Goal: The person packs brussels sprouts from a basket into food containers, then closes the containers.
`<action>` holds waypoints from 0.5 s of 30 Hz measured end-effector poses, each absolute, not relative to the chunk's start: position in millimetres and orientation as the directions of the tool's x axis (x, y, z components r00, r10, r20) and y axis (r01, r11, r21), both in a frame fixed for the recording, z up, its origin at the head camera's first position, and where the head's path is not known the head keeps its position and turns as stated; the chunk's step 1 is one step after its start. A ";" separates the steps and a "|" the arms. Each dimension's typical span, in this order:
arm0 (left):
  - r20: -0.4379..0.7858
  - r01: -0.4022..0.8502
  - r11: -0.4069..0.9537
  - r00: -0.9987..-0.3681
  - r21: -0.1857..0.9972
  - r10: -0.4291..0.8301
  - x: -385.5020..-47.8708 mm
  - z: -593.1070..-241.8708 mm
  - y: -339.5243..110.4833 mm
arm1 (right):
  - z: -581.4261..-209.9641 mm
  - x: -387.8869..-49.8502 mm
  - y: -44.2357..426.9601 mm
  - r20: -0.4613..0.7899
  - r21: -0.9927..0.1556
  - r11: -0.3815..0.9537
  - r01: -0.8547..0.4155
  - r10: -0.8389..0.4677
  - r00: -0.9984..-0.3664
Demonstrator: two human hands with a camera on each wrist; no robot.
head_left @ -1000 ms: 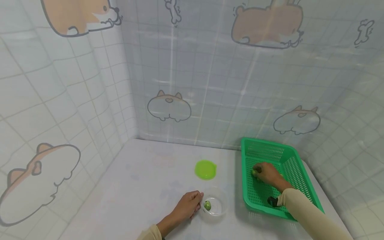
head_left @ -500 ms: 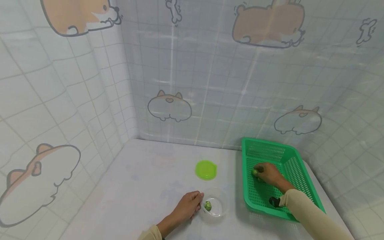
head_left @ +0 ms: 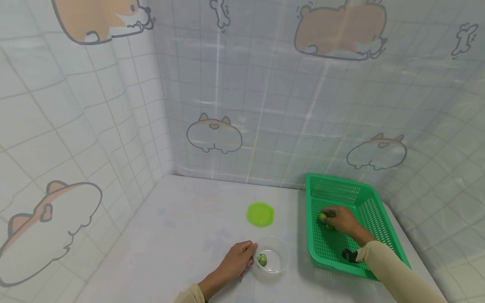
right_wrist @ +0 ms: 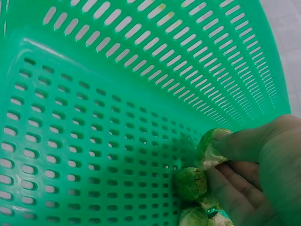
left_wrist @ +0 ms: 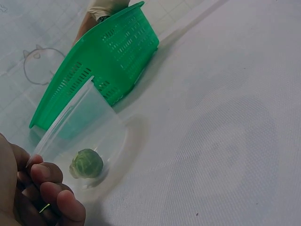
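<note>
In the head view my left hand (head_left: 238,259) pinches the rim of a clear round bowl (head_left: 278,256), which holds one small green sprout (head_left: 262,259). The left wrist view shows my curled fingers at the bowl's rim, with the leafy sprout (left_wrist: 87,164) lying inside. My right hand (head_left: 342,219) reaches into a green perforated basket (head_left: 310,235). Between thumb and fingers it pinches a sprout (right_wrist: 212,148), as the right wrist view shows. Just below the pinched one lie more sprouts, one (right_wrist: 190,183) close against it and another (right_wrist: 194,217) at the frame's lower edge.
A bright green lid (head_left: 260,214) lies on the white table (head_left: 182,227) behind the bowl. The basket stands at the right, near the back wall. Patterned sheeting (head_left: 265,105) hangs behind and at both sides of the table.
My right hand has shifted slightly to the right within the basket, the sprout at its fingertips. My left hand and the bowl have stayed in place.
</note>
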State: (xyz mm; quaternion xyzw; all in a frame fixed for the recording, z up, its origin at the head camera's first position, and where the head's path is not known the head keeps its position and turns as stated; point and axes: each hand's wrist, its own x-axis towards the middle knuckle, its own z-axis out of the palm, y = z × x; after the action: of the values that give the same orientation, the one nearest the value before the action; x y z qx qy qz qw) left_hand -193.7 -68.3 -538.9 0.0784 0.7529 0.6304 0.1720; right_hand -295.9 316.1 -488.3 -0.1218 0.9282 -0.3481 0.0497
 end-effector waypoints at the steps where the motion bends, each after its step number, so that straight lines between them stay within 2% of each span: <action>1: -0.160 -0.098 0.194 -0.929 0.976 0.334 -193.6 -538.6 -68.2 | -488.2 -295.4 316.4 -0.009 -0.661 0.728 -0.183 -0.252 -0.968; 9: -0.156 -0.091 0.201 -0.930 0.975 0.333 -193.5 -538.9 -67.9 | -483.8 -287.9 317.3 -0.053 -0.698 0.706 -0.120 -0.218 -0.975; 15: -0.148 -0.083 0.201 -0.930 0.976 0.337 -193.5 -540.1 -68.1 | -480.6 -282.9 316.7 -0.039 -0.723 0.680 -0.122 -0.217 -0.975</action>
State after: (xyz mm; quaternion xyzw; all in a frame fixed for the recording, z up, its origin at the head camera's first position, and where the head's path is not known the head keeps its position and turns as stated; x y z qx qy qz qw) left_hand -193.5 -68.1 -540.1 0.0839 0.7566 0.6265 0.1672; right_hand -282.9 316.7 -480.6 -0.0928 0.9146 -0.3888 0.0609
